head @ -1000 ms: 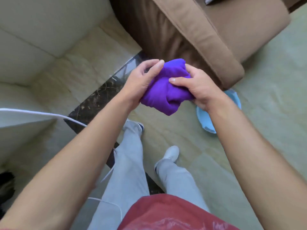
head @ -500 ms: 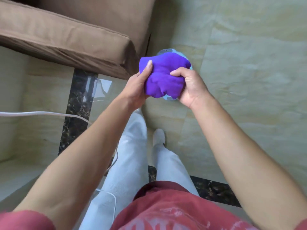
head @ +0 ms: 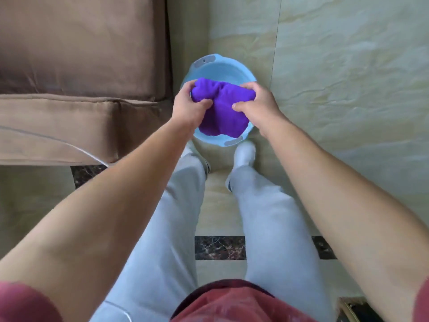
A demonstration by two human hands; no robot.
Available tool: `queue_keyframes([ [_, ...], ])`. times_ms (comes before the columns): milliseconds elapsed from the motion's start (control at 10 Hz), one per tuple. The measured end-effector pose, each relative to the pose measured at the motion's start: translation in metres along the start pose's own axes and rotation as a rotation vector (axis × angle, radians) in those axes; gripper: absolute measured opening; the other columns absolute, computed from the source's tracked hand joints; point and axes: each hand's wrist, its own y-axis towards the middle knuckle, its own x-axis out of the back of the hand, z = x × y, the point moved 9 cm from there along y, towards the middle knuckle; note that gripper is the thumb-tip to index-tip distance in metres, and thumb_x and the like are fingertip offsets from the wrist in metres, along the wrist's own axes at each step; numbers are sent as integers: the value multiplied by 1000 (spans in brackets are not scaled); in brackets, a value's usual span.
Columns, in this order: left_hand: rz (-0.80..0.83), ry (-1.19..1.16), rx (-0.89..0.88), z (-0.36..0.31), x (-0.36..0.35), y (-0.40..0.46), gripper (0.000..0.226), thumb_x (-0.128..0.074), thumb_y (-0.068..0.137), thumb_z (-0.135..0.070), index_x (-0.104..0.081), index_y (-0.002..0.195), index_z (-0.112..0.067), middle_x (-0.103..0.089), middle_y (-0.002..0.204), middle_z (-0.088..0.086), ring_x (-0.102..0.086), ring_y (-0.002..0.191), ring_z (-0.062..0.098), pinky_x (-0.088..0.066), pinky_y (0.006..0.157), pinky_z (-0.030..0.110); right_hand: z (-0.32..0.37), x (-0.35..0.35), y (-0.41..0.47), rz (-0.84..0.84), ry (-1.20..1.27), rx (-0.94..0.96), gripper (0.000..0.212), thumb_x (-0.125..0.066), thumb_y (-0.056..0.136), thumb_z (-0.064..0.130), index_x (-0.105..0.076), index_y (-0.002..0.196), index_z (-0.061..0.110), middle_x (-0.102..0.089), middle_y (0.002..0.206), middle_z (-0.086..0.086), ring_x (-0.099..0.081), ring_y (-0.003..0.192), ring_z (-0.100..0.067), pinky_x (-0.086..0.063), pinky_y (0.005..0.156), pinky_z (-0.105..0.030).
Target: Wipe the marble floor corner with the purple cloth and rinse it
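The purple cloth [head: 221, 108] is bunched between both hands, held above a light blue basin [head: 219, 66] that stands on the marble floor [head: 343, 66]. My left hand [head: 188, 105] grips the cloth's left end and my right hand [head: 257, 105] grips its right end. The cloth's lower part hangs over the basin's near rim and hides most of the inside. I cannot tell whether there is water in the basin.
A brown sofa [head: 76, 66] fills the upper left, right beside the basin. A thin white cable [head: 69, 144] runs across its front. My two feet in white shoes [head: 243, 152] stand just before the basin. A dark marble strip [head: 219, 247] crosses the floor behind them.
The view has swung from the dark floor corner to the basin. Both hands carried the bunched cloth over the basin and now hold it wider apart, stretched between them.
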Motion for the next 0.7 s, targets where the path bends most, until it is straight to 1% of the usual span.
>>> queue_keyframes([
  [100,-28,123,42,32,-22,75,64,-65,73,3,-60,133,-18,-69,124,8,-67,109,25,-56,95,35,-47,-27,77,28,-30,-142,48,-65,69,4,-60,108,33,-65,92,8,-63,81,-16,-56,68,-32],
  [200,-28,212,95,86,-46,143,60,-67,77,1,-59,134,-16,-66,118,2,-66,115,25,-54,100,34,-87,-46,154,-20,-158,-141,51,-62,72,9,-60,118,31,-62,99,7,-62,78,-13,-50,65,-24],
  [300,-64,354,92,138,-58,201,61,-74,81,-14,-55,139,-17,-68,128,5,-64,120,25,-47,106,33,-126,-62,224,-76,-330,-96,49,-62,78,10,-60,124,27,-57,104,8,-60,91,-16,-49,79,-22],
  [400,-114,392,46,177,-70,247,63,-74,81,-17,-52,140,-22,-68,127,5,-64,116,26,-48,102,31,-153,-75,277,-126,-530,14,40,-60,83,12,-60,120,27,-57,99,7,-56,86,-20,-46,75,-26],
  [500,-125,446,51,206,-85,275,67,-72,81,-16,-48,144,-25,-66,130,2,-63,118,27,-49,102,34,-171,-84,303,-151,-672,70,34,-62,87,17,-57,119,26,-58,95,5,-54,82,-24,-42,69,-30],
  [600,-189,577,59,223,-84,285,74,-64,82,-10,-38,150,-29,-61,130,7,-62,116,30,-51,96,36,-181,-94,312,-119,-706,106,39,-62,90,18,-51,127,23,-61,113,1,-62,93,-26,-44,71,-32],
  [700,-226,697,41,218,-74,268,84,-60,82,-4,-29,155,-31,-51,135,10,-61,115,31,-46,85,32,-174,-98,310,-69,-604,58,58,-61,88,16,-41,143,22,-49,141,-2,-62,110,-25,-51,81,-33],
])
